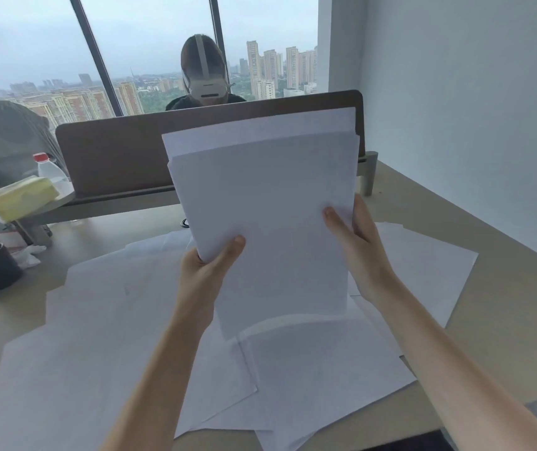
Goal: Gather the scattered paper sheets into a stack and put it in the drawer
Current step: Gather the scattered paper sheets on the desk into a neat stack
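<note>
White paper sheets point(260, 203) looked matt, smooth, thin. Beige desk top point(501, 304): smooth matt laminate. Brown divider panel point(114, 157) matt, w/ grey metal bracket point(369, 172). Clear plastic bottle point(51, 170), glossy red cap.

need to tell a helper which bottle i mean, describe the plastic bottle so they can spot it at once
Start at the brown divider panel across the far edge of the desk and follow it to its left end. The plastic bottle stands there, behind a pale yellow block. It is the only clear container in view and has a red cap.
</note>
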